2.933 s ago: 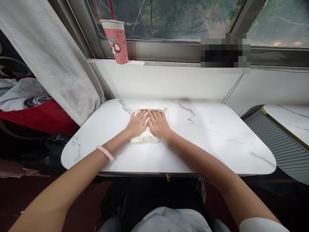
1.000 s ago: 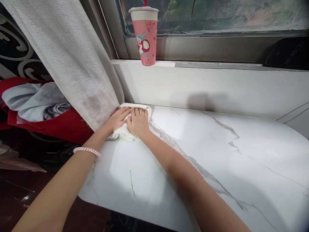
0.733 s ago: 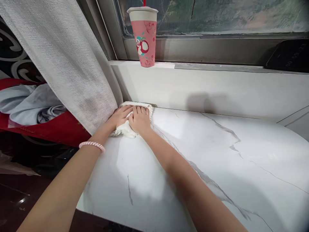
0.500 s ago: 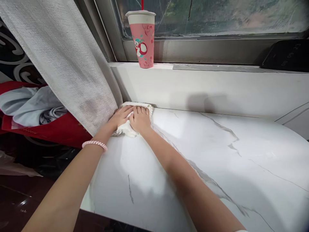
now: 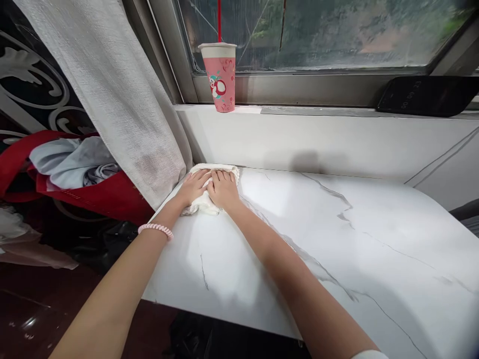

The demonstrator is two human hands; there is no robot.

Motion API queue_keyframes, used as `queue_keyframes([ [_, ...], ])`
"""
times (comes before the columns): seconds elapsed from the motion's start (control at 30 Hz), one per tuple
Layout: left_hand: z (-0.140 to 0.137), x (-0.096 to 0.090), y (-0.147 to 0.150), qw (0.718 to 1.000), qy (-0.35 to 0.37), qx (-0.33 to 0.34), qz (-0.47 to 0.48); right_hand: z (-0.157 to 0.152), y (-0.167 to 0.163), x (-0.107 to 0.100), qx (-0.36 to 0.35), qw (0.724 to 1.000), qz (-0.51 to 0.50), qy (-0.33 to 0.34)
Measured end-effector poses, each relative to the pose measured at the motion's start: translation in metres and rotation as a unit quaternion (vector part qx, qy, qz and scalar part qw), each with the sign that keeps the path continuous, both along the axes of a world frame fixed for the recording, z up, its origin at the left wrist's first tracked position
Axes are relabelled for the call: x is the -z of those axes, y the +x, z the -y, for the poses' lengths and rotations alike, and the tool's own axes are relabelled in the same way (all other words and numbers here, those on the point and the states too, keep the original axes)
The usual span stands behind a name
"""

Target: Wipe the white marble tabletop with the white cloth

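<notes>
Both your hands lie on one white cloth (image 5: 205,205), which is in the far left corner of the table (image 5: 232,264), next to the wall (image 5: 269,137). Your left hand (image 5: 192,189) is flat, its fingers a little apart; your right hand (image 5: 223,189) is also flat, with its fingers close together, just beside the left. I count my clock from the cloth. The table is white and smooth, with grey veins like marble; it stretches from 3 to 6 o'clock, and its far right corner is rounded. At 12 o'clock you have a pink paper cup (image 5: 221,85) with a red straw (image 5: 219,22), upright on the sill (image 5: 307,111). The window (image 5: 337,35) is at 1 o'clock, its glass cloudy. At 2 o'clock a black device (image 5: 426,95) with faint digits leans at the window frame. At 10 o'clock hangs a pale curtain (image 5: 123,99), its lower end just beside your cloth. At 9 o'clock is a red bag (image 5: 127,197) with light clothes (image 5: 71,162) inside. The dark red floor (image 5: 33,304) shines at 8 o'clock. A pink coiled band (image 5: 156,228) is around your left wrist.
</notes>
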State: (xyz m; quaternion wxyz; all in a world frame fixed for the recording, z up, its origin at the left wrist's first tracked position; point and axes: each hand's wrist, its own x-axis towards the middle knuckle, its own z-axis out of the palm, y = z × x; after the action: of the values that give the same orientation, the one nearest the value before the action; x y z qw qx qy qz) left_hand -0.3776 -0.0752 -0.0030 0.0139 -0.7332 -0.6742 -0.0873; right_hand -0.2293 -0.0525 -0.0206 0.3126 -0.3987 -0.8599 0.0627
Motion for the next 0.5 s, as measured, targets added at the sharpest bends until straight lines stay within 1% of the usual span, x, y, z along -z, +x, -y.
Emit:
queue_keyframes([
  [0.13, 0.015, 0.001, 0.016, 1.000, -0.005, 0.003, -0.001, 0.014, 0.017, 0.002, 0.002, 1.000, -0.003, 0.013],
  [0.23, 0.030, 0.004, 0.027, 1.000, 0.004, 0.018, -0.005, 0.028, 0.032, 0.003, -0.004, 1.000, -0.002, 0.030],
  [0.37, 0.055, 0.006, 0.044, 0.999, 0.006, 0.031, -0.009, 0.050, 0.055, 0.000, -0.019, 0.999, 0.007, 0.035],
  [0.5, 0.082, 0.005, 0.063, 0.999, 0.005, 0.046, -0.017, 0.075, 0.076, -0.004, -0.029, 0.999, 0.020, 0.027],
])
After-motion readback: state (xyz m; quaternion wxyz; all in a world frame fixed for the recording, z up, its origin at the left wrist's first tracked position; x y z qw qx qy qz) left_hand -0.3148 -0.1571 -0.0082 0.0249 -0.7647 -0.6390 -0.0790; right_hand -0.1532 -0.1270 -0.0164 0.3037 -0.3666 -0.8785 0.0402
